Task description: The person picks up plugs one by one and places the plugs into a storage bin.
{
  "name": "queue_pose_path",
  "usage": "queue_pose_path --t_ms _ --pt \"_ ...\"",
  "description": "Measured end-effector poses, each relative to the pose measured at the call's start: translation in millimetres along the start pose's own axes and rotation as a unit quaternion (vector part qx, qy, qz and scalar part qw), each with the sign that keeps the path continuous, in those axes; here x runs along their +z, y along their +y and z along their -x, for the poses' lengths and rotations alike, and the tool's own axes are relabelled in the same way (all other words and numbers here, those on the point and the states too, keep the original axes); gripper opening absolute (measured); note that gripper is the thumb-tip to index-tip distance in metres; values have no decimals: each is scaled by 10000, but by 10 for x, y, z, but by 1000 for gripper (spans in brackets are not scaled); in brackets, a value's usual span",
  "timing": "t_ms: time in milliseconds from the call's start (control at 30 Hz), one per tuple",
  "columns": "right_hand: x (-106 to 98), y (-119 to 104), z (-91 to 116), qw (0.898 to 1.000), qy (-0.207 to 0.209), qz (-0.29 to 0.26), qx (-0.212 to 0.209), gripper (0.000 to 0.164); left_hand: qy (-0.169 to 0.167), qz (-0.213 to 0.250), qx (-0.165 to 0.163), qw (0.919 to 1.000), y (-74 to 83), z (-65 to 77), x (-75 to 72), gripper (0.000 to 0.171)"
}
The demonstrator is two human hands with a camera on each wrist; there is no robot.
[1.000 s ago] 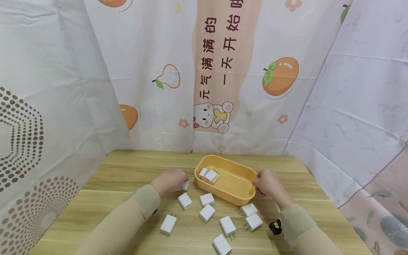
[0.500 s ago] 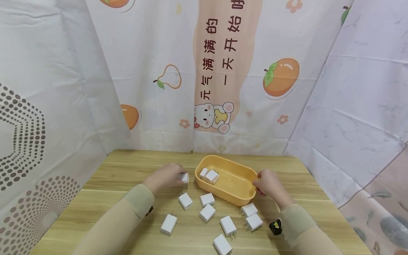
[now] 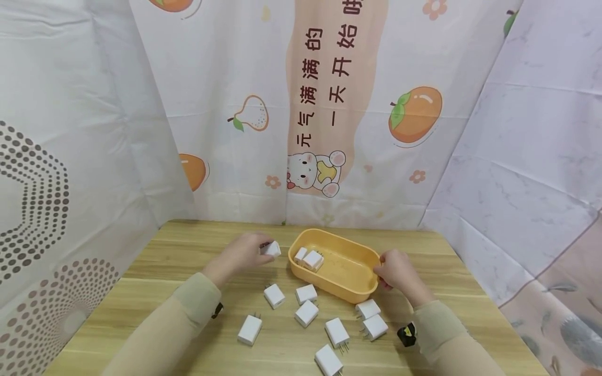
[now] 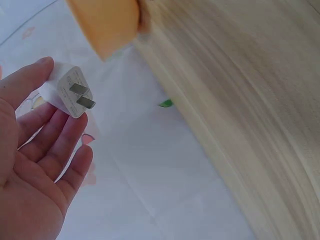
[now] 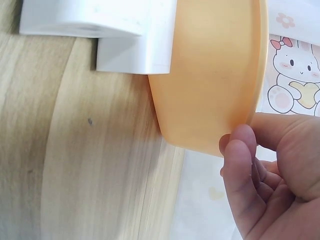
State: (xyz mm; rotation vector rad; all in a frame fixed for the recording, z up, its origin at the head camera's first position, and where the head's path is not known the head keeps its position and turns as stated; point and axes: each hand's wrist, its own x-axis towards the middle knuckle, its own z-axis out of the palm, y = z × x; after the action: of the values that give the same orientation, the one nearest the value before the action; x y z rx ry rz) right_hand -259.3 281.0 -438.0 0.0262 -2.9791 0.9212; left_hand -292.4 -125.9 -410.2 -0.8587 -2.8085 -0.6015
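My left hand (image 3: 242,253) pinches a white plug charger (image 3: 271,249) between thumb and fingers, just left of the yellow basket (image 3: 340,242). In the left wrist view the charger (image 4: 67,90) shows two flat metal prongs pointing away from the palm. My right hand (image 3: 397,271) grips the right end of the basket; in the right wrist view its thumb and fingers (image 5: 237,155) close over the rim. Inside the basket's left end lie several white chargers (image 3: 311,259).
Several more white chargers lie loose on the wooden table (image 3: 197,240) in front of the basket, among them a near one (image 3: 328,360) and one at the left (image 3: 250,330). Two chargers (image 3: 374,327) sit close by the basket's right front. A printed curtain (image 3: 235,172) hangs behind.
My left hand has lifted the charger from beside the basket, moving up and slightly back, and turned it. The right hand keeps its grip on the basket, which stays in place.
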Motion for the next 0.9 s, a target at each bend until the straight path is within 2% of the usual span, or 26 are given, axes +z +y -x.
queue_pose_path --t_ms 333,533,900 --pt "7 17 -5 10000 19 3 -27 19 609 196 51 9979 65 61 -128 36" --pt "16 22 -11 10000 12 -18 -14 20 924 130 153 9955 79 89 -186 37" --pt "5 13 -8 10000 17 15 -20 20 958 58 222 9951 61 90 -189 39"
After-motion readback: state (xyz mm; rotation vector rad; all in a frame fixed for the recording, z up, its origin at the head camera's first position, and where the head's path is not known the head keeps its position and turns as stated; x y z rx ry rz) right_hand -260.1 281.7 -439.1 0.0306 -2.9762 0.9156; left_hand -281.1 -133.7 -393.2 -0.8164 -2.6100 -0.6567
